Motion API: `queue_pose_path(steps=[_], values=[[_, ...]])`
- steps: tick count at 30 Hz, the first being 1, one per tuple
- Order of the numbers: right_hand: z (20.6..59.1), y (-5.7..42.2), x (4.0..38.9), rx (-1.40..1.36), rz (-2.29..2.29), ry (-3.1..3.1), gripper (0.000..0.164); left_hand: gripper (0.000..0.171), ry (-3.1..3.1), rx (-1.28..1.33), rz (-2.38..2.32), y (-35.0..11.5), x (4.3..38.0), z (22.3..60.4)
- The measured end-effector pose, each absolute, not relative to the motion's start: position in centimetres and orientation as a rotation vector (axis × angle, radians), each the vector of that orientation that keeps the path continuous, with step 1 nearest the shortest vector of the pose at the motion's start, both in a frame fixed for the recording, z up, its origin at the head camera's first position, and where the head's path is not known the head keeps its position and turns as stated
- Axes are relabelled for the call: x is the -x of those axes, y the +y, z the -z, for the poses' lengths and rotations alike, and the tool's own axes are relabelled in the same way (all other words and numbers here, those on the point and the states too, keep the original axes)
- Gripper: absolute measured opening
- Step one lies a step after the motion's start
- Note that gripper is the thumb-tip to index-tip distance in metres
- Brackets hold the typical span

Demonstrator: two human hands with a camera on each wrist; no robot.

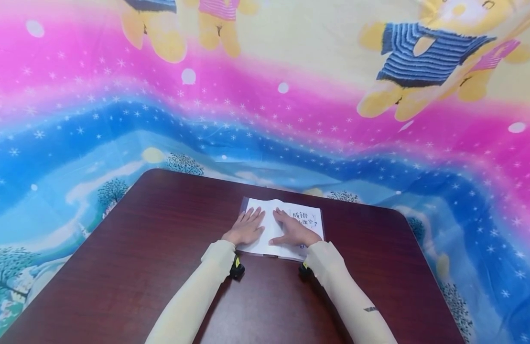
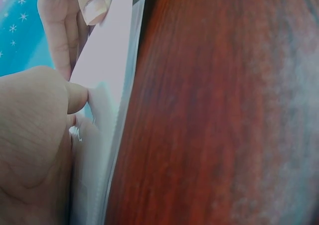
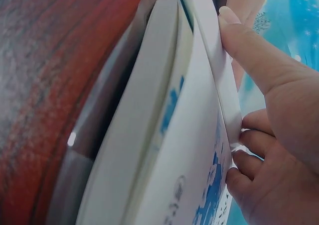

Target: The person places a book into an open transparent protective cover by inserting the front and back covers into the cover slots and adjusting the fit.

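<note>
An open book [image 1: 269,227] lies on the table, its left page white and its right page printed with dark Chinese characters. My left hand [image 1: 246,228] rests on the left page with straight, slightly spread fingers. On the right page lies my right hand [image 1: 294,230], fingers extended toward the fold and thumb apart, covering some of the print. The right wrist view shows the block of pages [image 3: 134,120] edge-on, with blue print on the right page and a clear plastic cover [image 3: 87,135] beneath. In the left wrist view, the left page [image 2: 109,56] slopes beside both hands.
The dark red-brown wooden table [image 1: 161,248] has rounded far corners. Behind it hangs a cloth [image 1: 265,119] printed with bears, snowflakes and trees. Black wrist devices [image 1: 237,268] sit under the cuffs of the pale sleeves [image 1: 191,298].
</note>
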State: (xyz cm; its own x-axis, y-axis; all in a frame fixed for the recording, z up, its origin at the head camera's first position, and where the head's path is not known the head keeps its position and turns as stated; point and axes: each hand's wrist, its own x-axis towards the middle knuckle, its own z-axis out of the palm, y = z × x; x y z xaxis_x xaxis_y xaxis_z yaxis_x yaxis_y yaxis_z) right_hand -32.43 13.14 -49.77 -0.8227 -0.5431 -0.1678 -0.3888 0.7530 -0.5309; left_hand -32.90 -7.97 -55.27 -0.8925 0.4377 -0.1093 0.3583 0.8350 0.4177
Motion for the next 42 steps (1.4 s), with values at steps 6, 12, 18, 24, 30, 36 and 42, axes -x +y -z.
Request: queue_pose_path(steps=[6, 12, 18, 24, 30, 36, 42], values=[[49.9, 12.8, 32.5, 0.727, 0.704, 2.637, 0.105, 0.064, 2.808, -0.618, -0.590, -8.0, 32.6, 55.0], [49.8, 12.5, 32.6, 0.706, 0.713, 2.626, 0.105, 0.064, 2.805, -0.620, -0.582, -7.9, 32.3, 54.5], [49.8, 12.3, 32.6, 0.710, 0.696, 2.629, 0.106, 0.064, 2.800, -0.608, -0.587, -7.8, 32.0, 54.4], [50.2, 12.2, 32.5, 0.726, 0.680, 2.637, 0.106, 0.064, 2.817, -0.597, -0.595, -7.7, 32.3, 55.1], [50.5, 12.2, 32.6, 0.747, 0.653, 2.651, 0.106, 0.065, 2.796, -0.589, -0.571, -7.8, 32.8, 55.5], [50.7, 12.1, 32.8, 0.770, 0.622, 2.651, 0.104, 0.066, 2.769, -0.550, -0.511, -7.9, 33.5, 55.8], [50.1, 12.6, 33.2, 0.783, 0.699, 2.678, 0.085, 0.065, 2.755, -0.546, -0.513, -7.8, 33.9, 55.5]])
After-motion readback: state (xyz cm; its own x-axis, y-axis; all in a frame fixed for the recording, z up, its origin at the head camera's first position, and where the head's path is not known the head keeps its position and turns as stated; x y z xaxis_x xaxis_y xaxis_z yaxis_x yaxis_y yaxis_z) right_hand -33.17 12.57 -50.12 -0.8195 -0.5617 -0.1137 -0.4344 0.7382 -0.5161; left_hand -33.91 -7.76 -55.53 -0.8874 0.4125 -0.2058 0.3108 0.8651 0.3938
